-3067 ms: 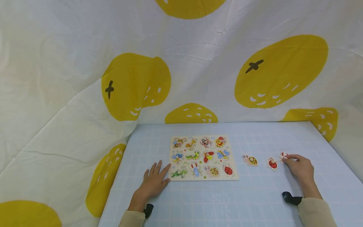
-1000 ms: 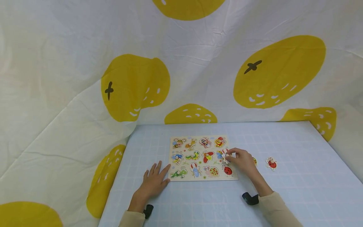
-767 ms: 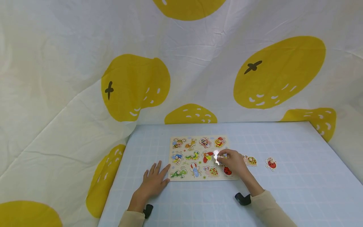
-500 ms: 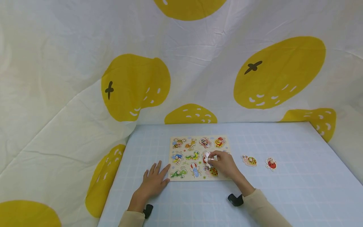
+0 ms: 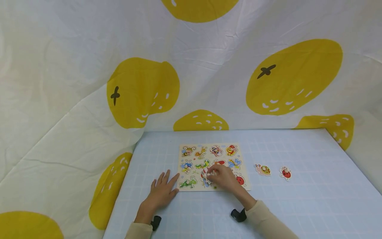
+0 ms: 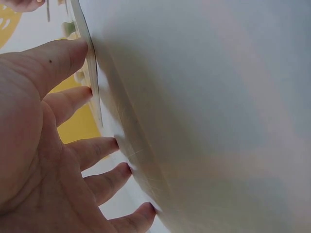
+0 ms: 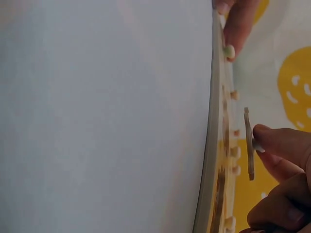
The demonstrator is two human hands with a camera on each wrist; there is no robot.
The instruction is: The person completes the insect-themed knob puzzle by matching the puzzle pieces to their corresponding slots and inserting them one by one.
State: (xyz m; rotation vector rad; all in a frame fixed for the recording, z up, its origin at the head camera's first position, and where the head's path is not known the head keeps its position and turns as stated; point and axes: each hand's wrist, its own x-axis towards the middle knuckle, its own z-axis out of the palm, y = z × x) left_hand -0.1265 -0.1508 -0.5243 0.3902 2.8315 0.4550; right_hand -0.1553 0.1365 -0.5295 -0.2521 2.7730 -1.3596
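Observation:
The wooden insect puzzle board lies flat on the table, with knobbed pieces in several of its recesses. My right hand pinches a small beetle puzzle piece by its knob over the bottom row. In the right wrist view that puzzle piece is raised off the board, a gap beneath it. My left hand lies with fingers spread at the board's left edge; in the left wrist view the thumb and a finger touch that edge. A snail piece and a ladybug piece lie to the right.
The pale blue checked table extends around the board. A white cloth with yellow fruit prints hangs behind and on the sides. Black wrist cameras sit below the hands.
My right hand has picked up the beetle puzzle piece from the far right and carried it left over the board to the bottom row. The left hand has stayed in place.

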